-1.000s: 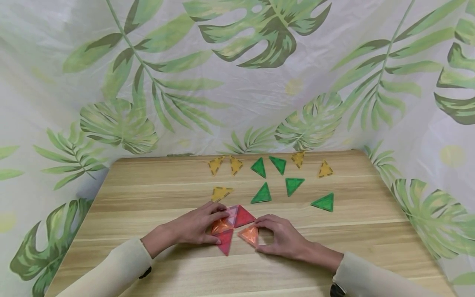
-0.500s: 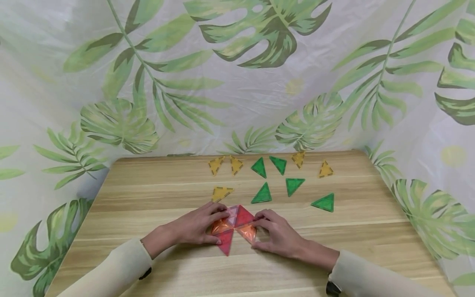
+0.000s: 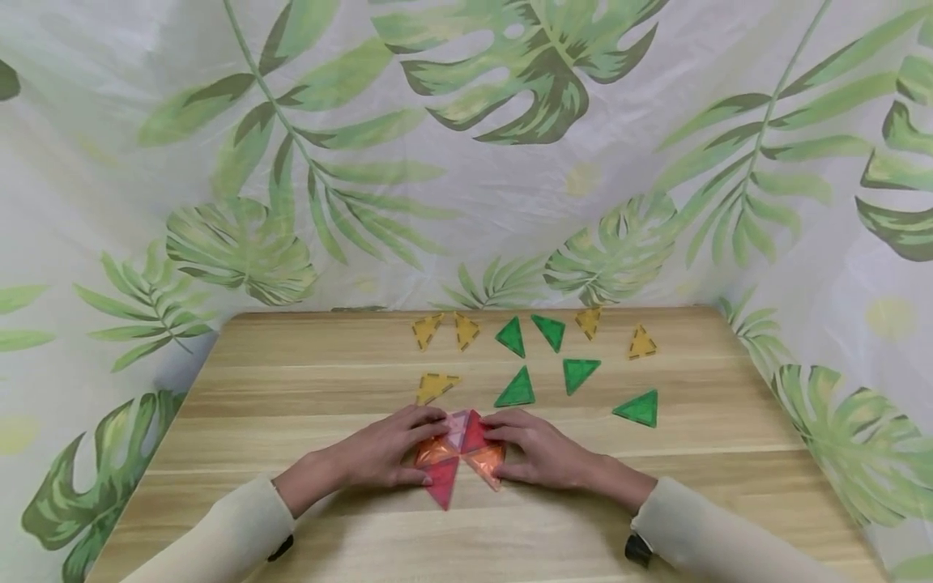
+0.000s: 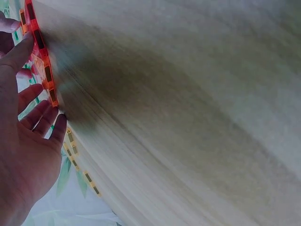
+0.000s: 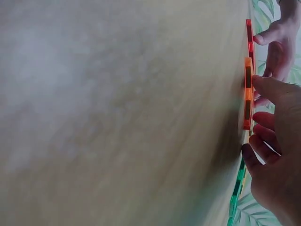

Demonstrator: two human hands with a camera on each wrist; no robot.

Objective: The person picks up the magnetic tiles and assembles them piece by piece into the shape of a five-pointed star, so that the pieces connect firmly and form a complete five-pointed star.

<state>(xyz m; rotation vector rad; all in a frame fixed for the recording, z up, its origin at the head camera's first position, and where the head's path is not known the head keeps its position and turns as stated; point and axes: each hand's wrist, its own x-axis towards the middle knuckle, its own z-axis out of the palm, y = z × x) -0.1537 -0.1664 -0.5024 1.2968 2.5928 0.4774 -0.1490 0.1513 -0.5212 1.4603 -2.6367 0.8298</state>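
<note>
A fan of translucent triangular magnetic tiles lies flat on the table, points meeting at the centre. It has a lower red tile (image 3: 442, 484), a left orange tile (image 3: 436, 450), a pale pink tile (image 3: 457, 427), an upper red tile (image 3: 474, 433) and a right orange tile (image 3: 485, 465). My left hand (image 3: 385, 450) rests on the fan's left side, thumb on the lower red tile and fingers over the left orange and pink tiles. Opposite it, my right hand (image 3: 548, 450) touches the upper red tile with its fingers, its thumb at the right orange tile's edge.
Beyond the fan lie several loose green triangle tiles (image 3: 518, 389) and several yellow ones (image 3: 436, 387). One green tile (image 3: 639, 409) sits farther right. A leaf-patterned cloth (image 3: 503, 202) hangs behind the wooden table (image 3: 291, 372).
My right hand has brought the right orange tile left against the upper red one, then shifted its fingers onto the red tile. My left hand has kept its place on the fan.
</note>
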